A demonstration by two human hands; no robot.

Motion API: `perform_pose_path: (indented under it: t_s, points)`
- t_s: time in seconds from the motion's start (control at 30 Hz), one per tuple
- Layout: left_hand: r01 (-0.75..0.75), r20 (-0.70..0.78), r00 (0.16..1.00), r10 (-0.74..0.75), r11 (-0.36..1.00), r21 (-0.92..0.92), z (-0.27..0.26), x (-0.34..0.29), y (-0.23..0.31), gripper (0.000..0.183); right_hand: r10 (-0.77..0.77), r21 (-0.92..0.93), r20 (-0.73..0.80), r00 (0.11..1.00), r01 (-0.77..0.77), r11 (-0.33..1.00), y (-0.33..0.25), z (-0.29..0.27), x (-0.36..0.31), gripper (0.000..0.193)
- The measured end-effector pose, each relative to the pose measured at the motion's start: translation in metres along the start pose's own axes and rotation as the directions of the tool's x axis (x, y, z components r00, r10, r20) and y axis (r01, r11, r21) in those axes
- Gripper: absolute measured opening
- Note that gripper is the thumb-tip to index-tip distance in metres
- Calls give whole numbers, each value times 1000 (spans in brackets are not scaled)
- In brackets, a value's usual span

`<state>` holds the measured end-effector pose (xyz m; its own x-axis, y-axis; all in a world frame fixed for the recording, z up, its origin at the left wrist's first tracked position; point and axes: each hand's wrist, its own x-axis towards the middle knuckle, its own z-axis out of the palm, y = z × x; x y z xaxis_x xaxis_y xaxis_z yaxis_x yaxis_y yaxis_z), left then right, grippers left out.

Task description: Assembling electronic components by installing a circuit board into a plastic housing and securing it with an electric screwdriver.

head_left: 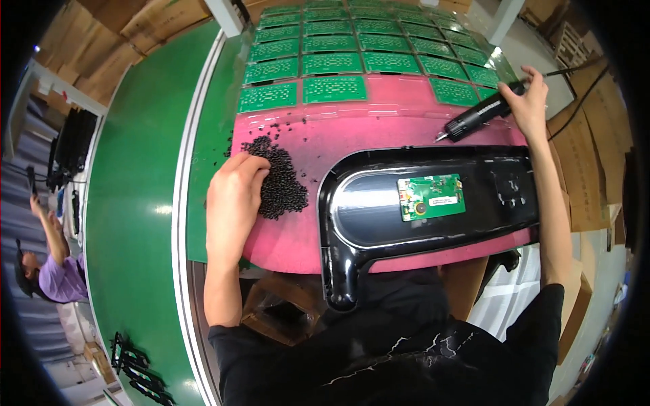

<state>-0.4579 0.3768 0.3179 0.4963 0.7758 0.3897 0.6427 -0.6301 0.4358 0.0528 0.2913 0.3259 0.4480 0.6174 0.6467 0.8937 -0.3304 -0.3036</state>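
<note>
My left hand [235, 184] is at the left edge of a heap of small black screws [283, 186] on the pink mat [288, 254]. Its fingers are bent and drawn together; whatever lies between their tips is hidden. Over at the right, my right hand [529, 107] grips a black electric screwdriver [479, 120], whose bit points left and down above the mat. In front of me lies a glossy black plastic housing [365, 220] with a rounded left end and a short leg. A green circuit board [437, 208] sits inside it, with a round part near one corner.
Beyond the mat, clear trays hold rows of green circuit boards [333, 88]. A long green conveyor [139, 203] with a metal rail runs along the left, carrying black parts [142, 375]. An open cardboard box [274, 291] is under the table edge. Another person [61, 274] is at far left.
</note>
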Motion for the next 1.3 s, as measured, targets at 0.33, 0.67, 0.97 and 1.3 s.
perform_pose_path:
  t_s: [0.33, 0.67, 0.97, 1.3]
  points:
    - [-106, -123, 988, 93, 989, -106, 1, 17, 33, 11, 132, 909, 414, 901, -415, -21, -134, -3, -35, 32]
    - [-492, -162, 859, 486, 694, -525, 28, 49, 133, 21, 182, 821, 368, 912, -227, -523, -164, -80, -46, 58]
    - [-202, 11, 954, 298, 671, -713, 55, 58, 131, 13, 165, 809, 258, 952, -120, -576, -169, -100, -67, 57]
    - [-3, 262, 908, 325, 633, -774, 61, 48, 131, 31, -65, 811, 150, 987, -161, -562, -150, -100, -81, 53]
